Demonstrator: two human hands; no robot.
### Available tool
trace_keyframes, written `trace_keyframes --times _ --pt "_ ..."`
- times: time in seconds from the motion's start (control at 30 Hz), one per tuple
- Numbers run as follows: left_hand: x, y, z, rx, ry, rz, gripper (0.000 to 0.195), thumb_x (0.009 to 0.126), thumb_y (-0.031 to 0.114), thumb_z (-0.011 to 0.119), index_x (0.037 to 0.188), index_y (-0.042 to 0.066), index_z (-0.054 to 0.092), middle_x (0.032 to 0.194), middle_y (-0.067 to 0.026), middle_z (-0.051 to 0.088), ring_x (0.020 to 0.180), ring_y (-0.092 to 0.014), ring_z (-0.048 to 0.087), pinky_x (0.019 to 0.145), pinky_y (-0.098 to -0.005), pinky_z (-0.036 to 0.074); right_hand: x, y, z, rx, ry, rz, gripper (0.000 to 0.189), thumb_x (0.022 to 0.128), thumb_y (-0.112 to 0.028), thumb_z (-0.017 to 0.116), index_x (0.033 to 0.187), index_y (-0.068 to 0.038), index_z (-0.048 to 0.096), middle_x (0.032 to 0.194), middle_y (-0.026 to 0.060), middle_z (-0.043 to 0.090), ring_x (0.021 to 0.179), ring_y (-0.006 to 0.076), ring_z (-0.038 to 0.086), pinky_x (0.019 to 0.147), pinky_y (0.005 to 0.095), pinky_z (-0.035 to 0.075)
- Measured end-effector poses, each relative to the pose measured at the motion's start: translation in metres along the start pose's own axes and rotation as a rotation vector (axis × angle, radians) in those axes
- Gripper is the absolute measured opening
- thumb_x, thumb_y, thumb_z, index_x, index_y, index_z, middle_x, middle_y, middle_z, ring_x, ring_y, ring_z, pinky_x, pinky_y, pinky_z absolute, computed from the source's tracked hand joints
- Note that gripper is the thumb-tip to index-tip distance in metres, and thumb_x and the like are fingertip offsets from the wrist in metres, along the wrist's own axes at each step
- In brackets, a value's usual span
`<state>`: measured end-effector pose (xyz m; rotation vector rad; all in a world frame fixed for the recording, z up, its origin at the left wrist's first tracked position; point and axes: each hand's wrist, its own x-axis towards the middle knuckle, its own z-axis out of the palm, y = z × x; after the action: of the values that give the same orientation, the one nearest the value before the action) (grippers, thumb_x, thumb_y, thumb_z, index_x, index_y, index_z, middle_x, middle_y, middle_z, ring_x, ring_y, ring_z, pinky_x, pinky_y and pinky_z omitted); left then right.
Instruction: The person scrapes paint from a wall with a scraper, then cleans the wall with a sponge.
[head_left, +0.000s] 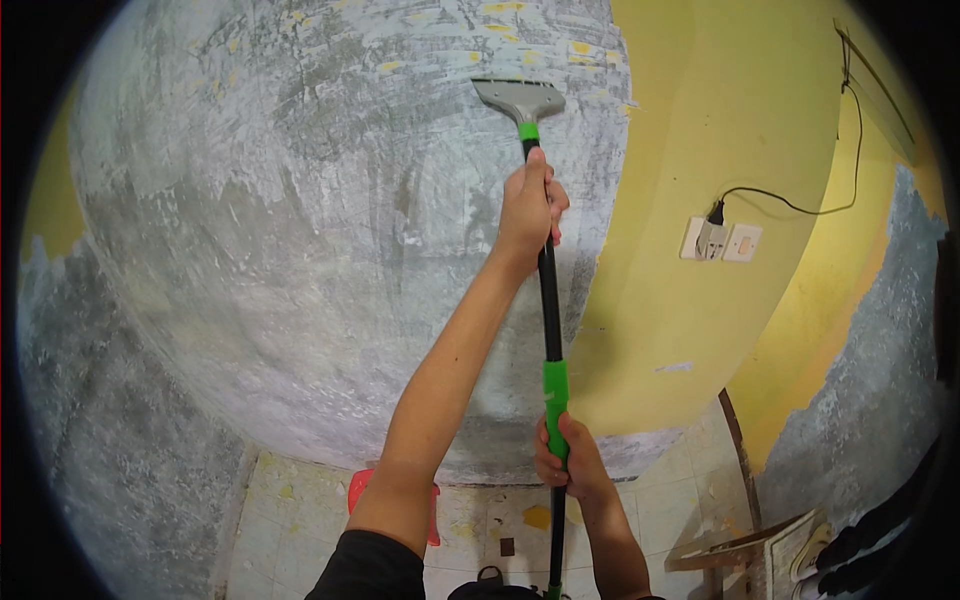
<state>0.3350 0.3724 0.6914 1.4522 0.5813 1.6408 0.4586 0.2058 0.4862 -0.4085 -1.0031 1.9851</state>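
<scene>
A long-handled wall scraper (519, 97) with a wide metal head and a black and green pole stands upright before me. Its blade edge is at the wall (360, 300), on a grey stretch stripped of paint with small yellow flecks left above the blade; whether it touches is hard to tell. Just below the head, my left hand (531, 206) grips the black pole with the thumb laid along it. Lower down, my right hand (568, 455) is wrapped around the green sleeve (555, 382) of the same pole. Yellow paint (660, 150) covers the wall to the right.
A socket (697, 238) with an adapter and black cable (795, 206) sits beside a switch (742, 242) on the right. Below are a red plastic object (358, 489), paint flakes on the tiled floor (277, 517), a wooden stand (720, 551) and another person's legs (870, 536).
</scene>
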Motion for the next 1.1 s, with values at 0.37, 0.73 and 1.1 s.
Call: trace_keyframes --times 0.37,0.73,1.1 --pt "-0.008 -0.017 0.011 0.087 0.069 -0.088 0.042 0.1 0.052 0.034 0.084 0.014 0.04 0.052 0.0035 0.039 0.033 -0.007 0.033 0.032 -0.0224 0.032 0.011 -0.014 -0.027 -0.186 0.025 -0.088 0.052 0.095 -0.057 0.044 0.083 -0.007 0.047 0.049 0.001 0.039 0.034 0.0103 0.035 0.033 0.0252 0.03" --pt "-0.002 0.0 0.016 -0.182 0.041 -0.128 0.034 0.101 0.042 0.04 0.085 0.012 0.04 0.055 0.0037 0.034 0.039 -0.007 0.03 0.035 -0.0233 0.027 0.011 -0.039 -0.009 -0.037 -0.025 0.125 0.053 0.095 -0.061 0.042 0.081 -0.009 0.043 0.051 -0.0012 0.036 0.034 0.0088 0.03 0.033 0.0253 0.027" --pt "-0.001 0.001 0.013 -0.13 0.028 -0.135 0.035 0.101 0.043 0.04 0.081 0.014 0.039 0.054 0.0056 0.032 0.039 -0.005 0.028 0.035 -0.021 0.028 0.018 -0.033 -0.006 -0.032 0.0 0.125 0.054 0.094 -0.063 0.042 0.081 -0.01 0.043 0.052 -0.0013 0.035 0.035 0.0093 0.031 0.035 0.0258 0.027"
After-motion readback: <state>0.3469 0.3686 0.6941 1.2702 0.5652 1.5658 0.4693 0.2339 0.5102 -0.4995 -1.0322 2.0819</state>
